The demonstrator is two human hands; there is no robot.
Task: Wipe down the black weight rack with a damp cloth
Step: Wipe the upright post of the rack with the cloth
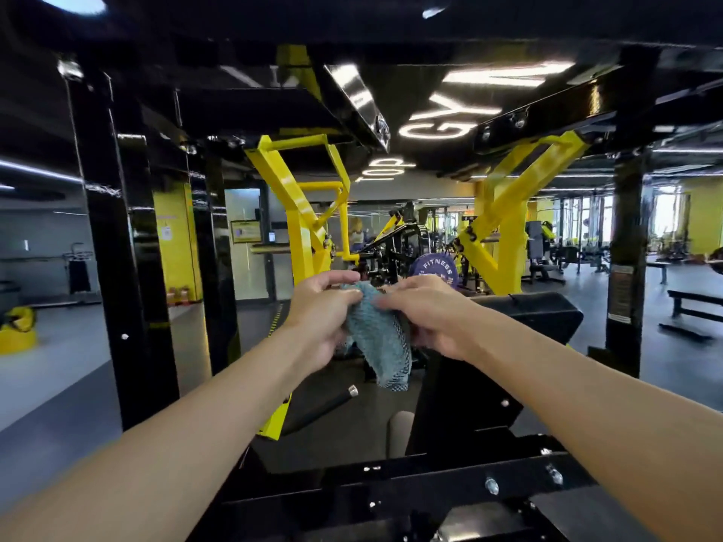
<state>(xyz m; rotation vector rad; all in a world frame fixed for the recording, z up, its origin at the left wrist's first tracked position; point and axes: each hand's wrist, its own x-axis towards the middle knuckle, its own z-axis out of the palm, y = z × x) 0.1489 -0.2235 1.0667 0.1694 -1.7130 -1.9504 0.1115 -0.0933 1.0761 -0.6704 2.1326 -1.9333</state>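
Head view: both arms stretched fwd, hands meeting mid-frame. The left hand [321,311] and right hand [426,311] both grip a blue-grey cloth [381,338] btwn them. Fingers of each are curled round its upper part, thumbs on top. The rest of the cloth hangs below the hands in a loose fold w/ a dotted weave. It's held up in the air inside the black weight rack [129,267], resting on nothing. The rack's glossy upright stands well left of the hands and its top beams run overhead. A bolted cross-member [410,487] lies along the bottom of the frame, under the forearms. Just right of the right hand is a black pad [528,314]. Behind the hands sits a purple weight plate [434,269] marked "FITNESS", partly hidden by the right hand's knuckles. Yellow frame arms [297,213] rise either side of the hands. Below the cloth, a black bar w/ chrome end cap [324,408] angles up to the right. Far right, a black bench [692,303] stands on the grey floor. Far left, a yellow bag [17,330] sits on the floor. Whether the cloth is damp: can't tell.
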